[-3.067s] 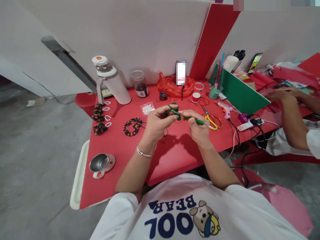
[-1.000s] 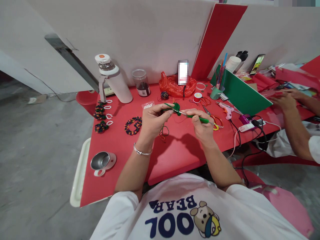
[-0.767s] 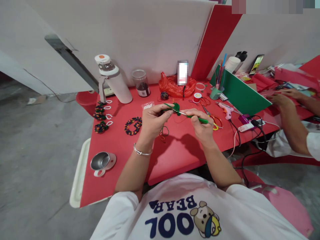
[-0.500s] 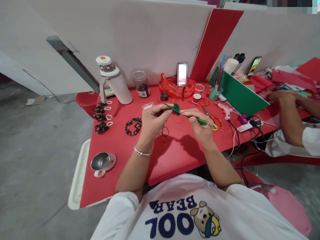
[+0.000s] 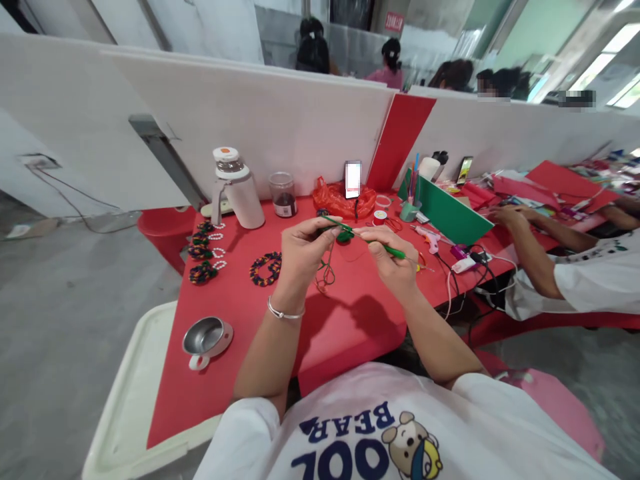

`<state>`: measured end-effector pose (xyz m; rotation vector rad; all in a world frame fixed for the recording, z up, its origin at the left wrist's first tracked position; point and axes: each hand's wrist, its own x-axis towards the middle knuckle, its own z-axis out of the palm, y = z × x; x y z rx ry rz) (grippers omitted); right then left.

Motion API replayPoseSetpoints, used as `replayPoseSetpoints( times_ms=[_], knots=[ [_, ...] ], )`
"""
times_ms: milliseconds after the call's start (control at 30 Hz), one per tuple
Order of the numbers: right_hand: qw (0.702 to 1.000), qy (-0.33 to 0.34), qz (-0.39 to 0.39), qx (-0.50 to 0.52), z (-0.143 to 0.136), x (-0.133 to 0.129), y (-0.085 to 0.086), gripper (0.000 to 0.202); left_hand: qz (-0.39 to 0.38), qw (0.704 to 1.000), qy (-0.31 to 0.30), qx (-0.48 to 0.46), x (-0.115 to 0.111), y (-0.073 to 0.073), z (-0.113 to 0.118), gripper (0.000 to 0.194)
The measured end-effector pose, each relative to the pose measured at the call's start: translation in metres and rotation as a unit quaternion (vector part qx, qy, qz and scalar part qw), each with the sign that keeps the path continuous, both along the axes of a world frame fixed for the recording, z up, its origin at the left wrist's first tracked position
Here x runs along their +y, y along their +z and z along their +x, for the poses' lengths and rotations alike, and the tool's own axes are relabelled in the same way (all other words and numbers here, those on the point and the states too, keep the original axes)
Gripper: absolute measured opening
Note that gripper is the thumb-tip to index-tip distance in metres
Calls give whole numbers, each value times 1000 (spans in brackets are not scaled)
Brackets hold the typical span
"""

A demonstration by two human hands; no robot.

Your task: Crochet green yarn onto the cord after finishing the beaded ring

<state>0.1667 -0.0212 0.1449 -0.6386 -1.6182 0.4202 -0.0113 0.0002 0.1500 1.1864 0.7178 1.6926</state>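
Observation:
My left hand [image 5: 309, 252] pinches a small green crocheted piece [image 5: 345, 237] between thumb and fingertips, above the red table. A short green strand sticks out over the fingers. In my right hand [image 5: 395, 267] is a crochet hook [image 5: 395, 251] with a green handle, held like a pen, its tip at the green yarn. The exact spot where hook and yarn meet is too small to make out. Thin green and orange cord [image 5: 326, 273] lies below my left hand. Left of that hand rests a dark multicoloured braided loop [image 5: 265, 269].
A metal cup [image 5: 206, 337], a white flask [image 5: 241, 197] and a jar [image 5: 283, 195] stand on the left. Behind my hands are a red plastic bag [image 5: 327, 197] and a phone [image 5: 353, 179]. A glue gun [image 5: 429, 239] lies right, near a green board [image 5: 450, 213]. A co-worker's arms [image 5: 530, 247] are farther right.
The view has tilted up, showing people beyond the partition. The green piece now hangs lower beneath the hook, and my fingers have shifted slightly around it. Both hands keep their holds.

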Motion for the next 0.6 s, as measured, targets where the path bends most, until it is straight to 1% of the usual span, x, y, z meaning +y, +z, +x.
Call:
replayPoseSetpoints(
  times_ms=[67, 133, 200, 267, 333, 367, 500, 567, 600],
  knots=[
    [1000, 7, -2, -1, -4, -7, 7, 16, 6, 999, -30, -19, -3, 3, -2, 20],
    [1000, 1, 18, -10, -8, -12, 13, 17, 11, 998, -60, -34, -7, 7, -4, 21],
    [996, -29, 66, -43, -11, -16, 18, 18, 15, 995, -79, -51, -11, 11, -4, 22],
    [985, -70, 131, -90, -12, -17, 21, 18, 15, 994, -85, -67, -14, 13, -4, 24],
    [968, -94, 189, -133, -13, -14, 21, 16, 7, 994, -79, -72, -14, 13, -3, 29],
    [962, -94, 209, -147, -14, -11, 21, 16, 3, 995, -70, -73, -13, 13, -3, 31],
    [955, -74, 235, -165, -21, 7, 11, 34, -22, 995, -13, -99, -4, 11, -4, 37],
    [951, -79, 255, -157, -26, 19, 3, 40, -52, 991, -4, -121, 1, 10, -7, 39],
    [948, -81, 268, -152, -29, 25, -1, 41, -71, 989, -12, -130, 3, 11, -9, 41]
  ],
)
